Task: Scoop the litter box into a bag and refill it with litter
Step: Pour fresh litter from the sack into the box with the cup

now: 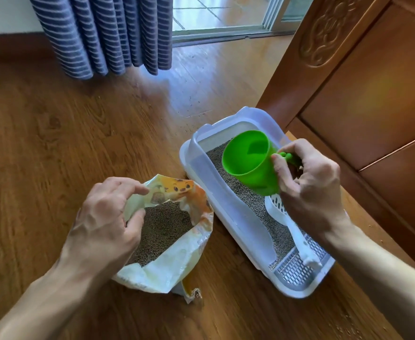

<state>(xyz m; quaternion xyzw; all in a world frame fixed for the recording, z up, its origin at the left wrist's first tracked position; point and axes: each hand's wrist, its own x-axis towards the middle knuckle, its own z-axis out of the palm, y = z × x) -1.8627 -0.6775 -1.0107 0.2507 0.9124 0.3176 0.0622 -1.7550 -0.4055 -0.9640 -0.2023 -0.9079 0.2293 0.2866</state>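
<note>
A white litter box stands on the wooden floor with grey-brown litter inside. My right hand grips the handle of a green cup, held tipped on its side over the box, its mouth facing left and its inside bare. A white slotted scoop lies in the box under that hand. To the left, an open yellow-and-white litter bag sits on the floor, full of brown granules. My left hand pinches the bag's upper left rim and holds the mouth open.
A carved wooden door stands close behind and to the right of the box. Blue striped curtains hang at the back left, beside a sliding glass door track. A few stray granules lie on the floor.
</note>
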